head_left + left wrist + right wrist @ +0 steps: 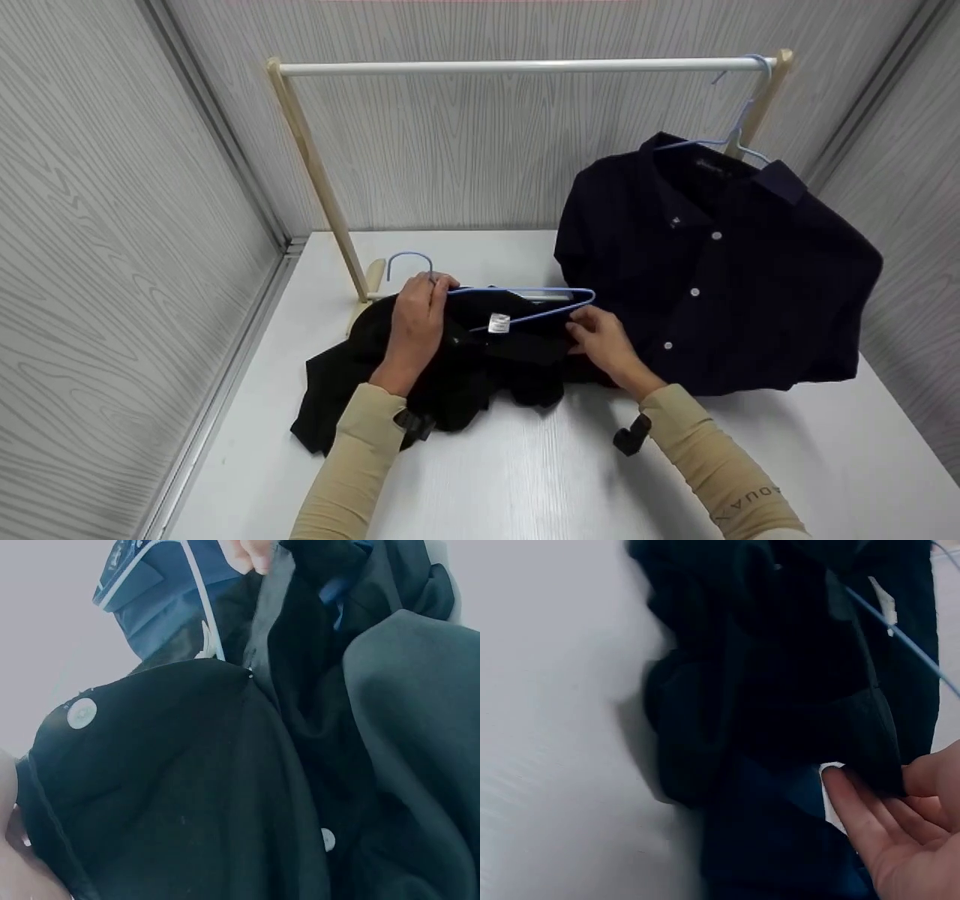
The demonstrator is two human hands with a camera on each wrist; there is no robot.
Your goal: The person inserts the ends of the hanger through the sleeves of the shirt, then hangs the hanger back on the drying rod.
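Observation:
A black shirt (pixel 480 375) lies bunched on the table, with white buttons (pixel 82 713) showing in the left wrist view. A light blue wire hanger (pixel 525 289) lies partly in its neck opening, with one end sticking out at the right. My left hand (pixel 417 319) grips the hanger just below its hook, together with the shirt's fabric. With thumb and fingers, my right hand (pixel 604 345) pinches the shirt's edge beside the hanger's right end. A white label (pixel 499 323) shows inside the shirt. The hanger's left arm is hidden behind my left hand and the cloth.
A rack with a white rail (pixel 525 67) and wooden legs (pixel 319 180) stands at the back of the white table (pixel 517 480). From the rail's right end a dark navy buttoned shirt (pixel 757 277) hangs on another blue hanger (pixel 739 135), close to my right hand. Wood-patterned panels surround the table.

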